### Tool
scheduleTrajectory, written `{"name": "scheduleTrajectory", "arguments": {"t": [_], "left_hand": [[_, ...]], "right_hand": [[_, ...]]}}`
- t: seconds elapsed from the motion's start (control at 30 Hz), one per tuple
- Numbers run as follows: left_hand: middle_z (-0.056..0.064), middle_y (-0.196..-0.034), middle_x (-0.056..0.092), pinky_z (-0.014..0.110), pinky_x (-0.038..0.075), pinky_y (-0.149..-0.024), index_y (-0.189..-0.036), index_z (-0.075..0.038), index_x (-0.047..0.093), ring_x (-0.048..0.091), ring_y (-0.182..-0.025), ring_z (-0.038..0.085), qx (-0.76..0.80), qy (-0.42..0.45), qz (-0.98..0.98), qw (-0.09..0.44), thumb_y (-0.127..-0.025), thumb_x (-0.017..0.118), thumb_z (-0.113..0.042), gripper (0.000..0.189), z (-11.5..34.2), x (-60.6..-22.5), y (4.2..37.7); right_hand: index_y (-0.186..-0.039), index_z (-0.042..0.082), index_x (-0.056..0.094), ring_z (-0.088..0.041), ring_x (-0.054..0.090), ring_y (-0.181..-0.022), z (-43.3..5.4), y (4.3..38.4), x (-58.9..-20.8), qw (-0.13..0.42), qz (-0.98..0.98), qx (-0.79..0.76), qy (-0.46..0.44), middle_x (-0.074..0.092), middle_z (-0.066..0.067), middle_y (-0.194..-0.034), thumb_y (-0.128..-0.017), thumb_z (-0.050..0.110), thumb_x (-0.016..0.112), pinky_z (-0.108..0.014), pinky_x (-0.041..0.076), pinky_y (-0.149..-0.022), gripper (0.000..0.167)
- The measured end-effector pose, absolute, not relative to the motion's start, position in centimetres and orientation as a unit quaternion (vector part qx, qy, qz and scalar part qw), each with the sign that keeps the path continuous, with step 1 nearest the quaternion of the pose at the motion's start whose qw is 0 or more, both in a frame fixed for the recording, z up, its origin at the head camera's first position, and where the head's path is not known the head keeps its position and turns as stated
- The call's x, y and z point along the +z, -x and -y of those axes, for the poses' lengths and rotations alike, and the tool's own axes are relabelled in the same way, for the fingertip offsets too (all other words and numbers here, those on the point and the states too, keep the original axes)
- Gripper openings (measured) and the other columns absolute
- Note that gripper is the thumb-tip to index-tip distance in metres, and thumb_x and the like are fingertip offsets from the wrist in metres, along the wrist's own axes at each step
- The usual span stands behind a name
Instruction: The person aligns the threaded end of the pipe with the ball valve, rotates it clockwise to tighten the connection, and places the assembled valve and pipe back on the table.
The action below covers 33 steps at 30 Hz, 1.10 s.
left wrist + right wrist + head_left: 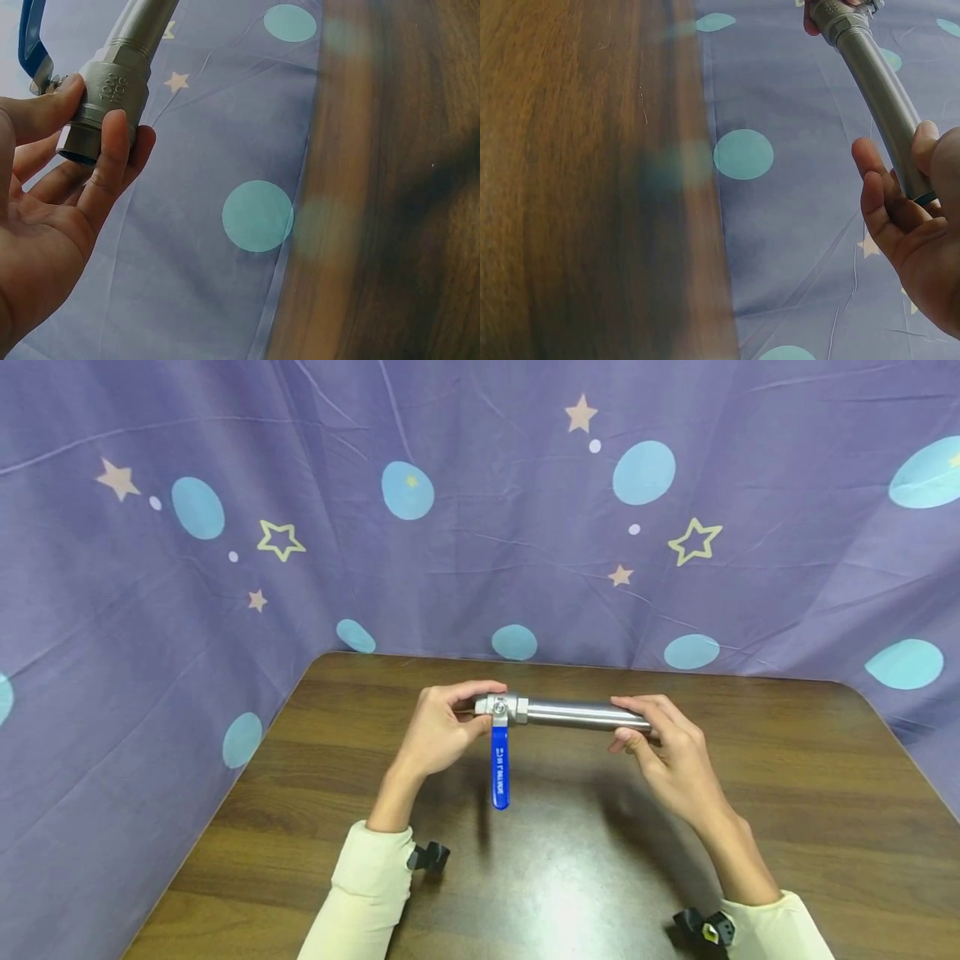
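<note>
A metal ball valve (512, 707) with a blue lever handle (500, 768) is joined to a straight steel pipe (570, 713). Both hands hold the assembly roughly level above the table. My left hand (442, 735) grips the valve body at its free end, thumb on the near side and fingers behind. In the left wrist view the open hex end of the valve (79, 142) shows between the fingers. My right hand (675, 760) holds the far end of the pipe between thumb and fingers. The lever points toward me, square to the pipe.
Beneath the hands lies a brown wooden table (300, 827) with rounded far corners. A purple curtain (480, 577) with stars and blue dots hangs behind and at the left. Black wrist mounts (429, 857) sit at both cream sleeves (367, 877).
</note>
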<state>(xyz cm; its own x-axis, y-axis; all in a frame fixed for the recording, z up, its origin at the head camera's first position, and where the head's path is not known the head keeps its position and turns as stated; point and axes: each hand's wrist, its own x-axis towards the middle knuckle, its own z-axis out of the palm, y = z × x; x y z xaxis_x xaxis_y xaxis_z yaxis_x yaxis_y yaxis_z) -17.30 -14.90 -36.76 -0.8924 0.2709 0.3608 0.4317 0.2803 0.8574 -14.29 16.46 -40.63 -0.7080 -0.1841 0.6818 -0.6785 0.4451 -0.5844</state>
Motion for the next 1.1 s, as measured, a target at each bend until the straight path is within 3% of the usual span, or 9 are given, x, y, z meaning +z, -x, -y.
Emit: {"name": "scheduleTrajectory", "arguments": {"t": [0.23,0.47,0.73,1.1], "left_hand": [[0.025,-0.115,0.079,0.022,0.065,-0.07,-0.124,0.004,0.077,0.076,-0.084,0.023,-0.56,0.22,0.796,0.073,-0.083,0.074,0.016,0.043,14.86,-36.94,17.36],[0.025,-0.111,0.079,0.022,0.064,-0.069,-0.124,0.002,0.077,0.074,-0.082,0.022,-0.556,0.221,0.798,0.078,-0.084,0.073,0.016,0.042,14.85,-36.95,17.35],[0.026,-0.112,0.078,0.021,0.064,-0.069,-0.124,0.003,0.076,0.073,-0.083,0.02,-0.558,0.217,0.798,0.072,-0.083,0.074,0.016,0.043,14.84,-36.95,17.39],[0.026,-0.113,0.079,0.021,0.064,-0.068,-0.124,0.001,0.077,0.074,-0.082,0.02,-0.558,0.21,0.8,0.067,-0.083,0.074,0.016,0.044,14.79,-37.12,17.39]], "right_hand": [[-0.135,0.0,0.069,0.001,0.074,-0.084,-16.42,14.24,-40.7,0.268,0.804,0.459,-0.267,0.071,-0.011,-0.117,-0.088,-0.016,0.075,-0.008,0.059,-0.078,0.05],[-0.136,0.002,0.07,0.007,0.067,-0.102,-16.41,14.33,-40.79,0.275,0.812,0.446,-0.259,0.068,-0.014,-0.13,-0.084,-0.014,0.082,-0.007,0.058,-0.087,0.055],[-0.134,-0.002,0.069,0.006,0.072,-0.09,-16.35,14.32,-40.89,0.266,0.806,0.458,-0.265,0.066,-0.014,-0.124,-0.085,-0.018,0.077,-0.01,0.06,-0.086,0.052],[-0.132,-0.006,0.069,0.002,0.074,-0.088,-16.47,14.43,-41.0,0.259,0.794,0.478,-0.272,0.066,-0.016,-0.123,-0.085,-0.021,0.075,-0.014,0.063,-0.081,0.05]]}}
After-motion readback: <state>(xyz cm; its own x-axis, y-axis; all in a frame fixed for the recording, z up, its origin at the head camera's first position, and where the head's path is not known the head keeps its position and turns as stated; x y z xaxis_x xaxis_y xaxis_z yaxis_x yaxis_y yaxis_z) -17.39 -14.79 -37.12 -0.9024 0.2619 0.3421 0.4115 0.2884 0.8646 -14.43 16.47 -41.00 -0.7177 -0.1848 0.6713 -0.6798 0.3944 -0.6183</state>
